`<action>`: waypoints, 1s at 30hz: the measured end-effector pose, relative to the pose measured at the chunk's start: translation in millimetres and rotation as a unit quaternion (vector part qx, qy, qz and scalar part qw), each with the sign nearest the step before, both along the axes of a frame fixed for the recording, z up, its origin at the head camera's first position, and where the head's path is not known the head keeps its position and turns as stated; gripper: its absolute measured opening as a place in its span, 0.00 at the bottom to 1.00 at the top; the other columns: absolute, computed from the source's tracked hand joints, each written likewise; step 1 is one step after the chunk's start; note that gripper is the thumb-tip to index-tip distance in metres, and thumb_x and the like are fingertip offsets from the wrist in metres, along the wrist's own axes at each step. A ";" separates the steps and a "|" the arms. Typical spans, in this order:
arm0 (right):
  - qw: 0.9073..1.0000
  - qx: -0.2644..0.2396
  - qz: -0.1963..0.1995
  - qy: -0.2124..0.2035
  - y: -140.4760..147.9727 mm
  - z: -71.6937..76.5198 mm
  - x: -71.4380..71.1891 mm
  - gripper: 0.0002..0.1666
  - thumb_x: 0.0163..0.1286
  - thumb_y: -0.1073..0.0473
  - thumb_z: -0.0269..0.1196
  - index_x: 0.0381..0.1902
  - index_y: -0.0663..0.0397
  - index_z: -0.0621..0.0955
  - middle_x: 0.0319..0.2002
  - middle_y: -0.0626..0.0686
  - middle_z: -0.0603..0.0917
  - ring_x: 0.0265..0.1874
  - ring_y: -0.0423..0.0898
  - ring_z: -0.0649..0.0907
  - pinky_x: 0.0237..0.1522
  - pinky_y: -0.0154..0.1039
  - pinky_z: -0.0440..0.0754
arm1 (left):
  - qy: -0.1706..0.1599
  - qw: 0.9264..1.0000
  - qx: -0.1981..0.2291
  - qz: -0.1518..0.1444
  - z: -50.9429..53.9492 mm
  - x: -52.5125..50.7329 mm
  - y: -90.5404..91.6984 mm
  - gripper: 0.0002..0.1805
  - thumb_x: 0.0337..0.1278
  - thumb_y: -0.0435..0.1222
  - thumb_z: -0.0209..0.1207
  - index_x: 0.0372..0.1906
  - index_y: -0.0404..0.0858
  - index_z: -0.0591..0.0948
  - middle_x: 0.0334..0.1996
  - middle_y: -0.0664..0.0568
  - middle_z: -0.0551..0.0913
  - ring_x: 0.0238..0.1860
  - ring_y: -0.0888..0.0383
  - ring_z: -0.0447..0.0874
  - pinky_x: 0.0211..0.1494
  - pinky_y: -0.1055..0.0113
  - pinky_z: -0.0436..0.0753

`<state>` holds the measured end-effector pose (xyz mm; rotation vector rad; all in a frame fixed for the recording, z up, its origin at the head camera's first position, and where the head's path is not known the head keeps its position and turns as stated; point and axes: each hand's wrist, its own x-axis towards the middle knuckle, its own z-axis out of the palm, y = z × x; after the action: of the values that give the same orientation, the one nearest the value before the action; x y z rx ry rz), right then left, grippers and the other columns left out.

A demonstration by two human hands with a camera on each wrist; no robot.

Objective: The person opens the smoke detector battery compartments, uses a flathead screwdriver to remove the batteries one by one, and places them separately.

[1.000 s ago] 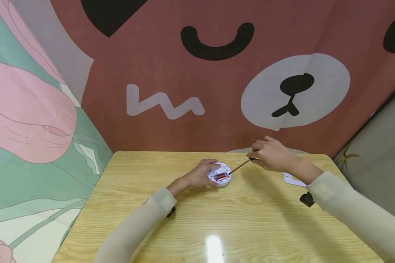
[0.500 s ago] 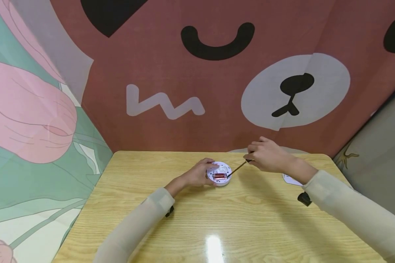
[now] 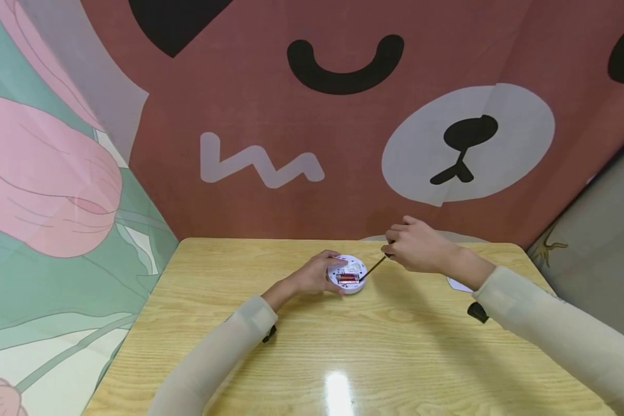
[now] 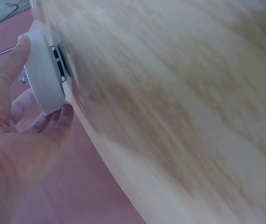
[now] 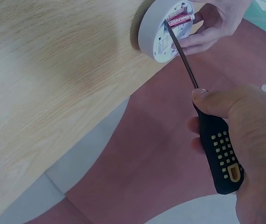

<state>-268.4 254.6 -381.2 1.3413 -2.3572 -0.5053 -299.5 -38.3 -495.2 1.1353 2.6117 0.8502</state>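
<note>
On the wooden table, my left hand (image 3: 314, 274) grips a round white device (image 3: 351, 289), resembling a smoke alarm, with thumb and fingers around its sides. Its printed back is turned up, and red batteries (image 3: 348, 278) lie in the uncovered compartment. My right hand (image 3: 418, 246) holds a screwdriver (image 3: 372, 269) by its black handle with yellow dots (image 5: 222, 148). The shaft slants down, its tip at the end of the batteries in the right wrist view. In the left wrist view the device (image 4: 43, 70) is seen from its edge, and the compartment is hidden.
A flat white plate (image 3: 459, 285), perhaps a cover, lies to the right, partly hidden by my right forearm. The wooden table (image 3: 312, 341) ends at a fabric wall (image 3: 260, 214) with a bear print just behind the hands.
My right hand has moved a little left and the screwdriver's tip has slid slightly left and down on the device. The device has turned slightly in my left hand.
</note>
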 end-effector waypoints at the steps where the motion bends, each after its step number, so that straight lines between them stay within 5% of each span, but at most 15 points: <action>1: 1.000 0.003 0.001 0.001 -0.7 0.0 -0.4 0.08 0.61 0.52 0.80 0.37 0.43 0.92 0.34 0.48 0.85 0.34 0.48 0.83 0.36 0.45 0.70 | -0.002 1.000 0.001 0.002 -0.1 -0.1 0.5 0.43 0.51 0.42 0.82 0.73 0.37 0.78 0.74 0.38 0.70 0.75 0.44 0.69 0.79 0.51 0.69; 11: 0.998 0.056 0.005 0.006 -16.1 10.8 -3.2 0.05 0.62 0.53 0.77 0.30 0.43 0.89 0.29 0.48 0.82 0.31 0.48 0.82 0.34 0.44 0.69 | -0.003 1.000 -0.012 0.016 2.4 -0.2 2.9 0.43 0.49 0.44 0.83 0.72 0.41 0.80 0.74 0.42 0.72 0.75 0.44 0.71 0.79 0.49 0.68; 18: 0.994 0.105 -0.004 0.019 -37.9 17.0 -3.2 0.15 0.59 0.58 0.72 0.16 0.43 0.80 0.26 0.47 0.83 0.29 0.49 0.81 0.35 0.45 0.71 | -0.010 1.000 -0.009 0.024 3.4 1.0 5.5 0.42 0.47 0.44 0.84 0.71 0.42 0.81 0.74 0.45 0.73 0.75 0.47 0.71 0.79 0.48 0.68; 30: 0.989 0.141 -0.034 0.016 -57.4 19.9 -2.2 0.09 0.55 0.52 0.79 0.24 0.43 0.87 0.33 0.49 0.90 0.35 0.50 0.86 0.47 0.52 0.80 | 0.024 0.999 -0.017 0.025 3.1 0.7 6.0 0.42 0.44 0.46 0.85 0.68 0.42 0.83 0.71 0.45 0.77 0.72 0.49 0.75 0.75 0.57 0.74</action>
<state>-270.6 197.1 -361.2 1.3596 -2.3780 -0.9037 -298.8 -32.3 -492.1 1.1004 2.6933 0.7939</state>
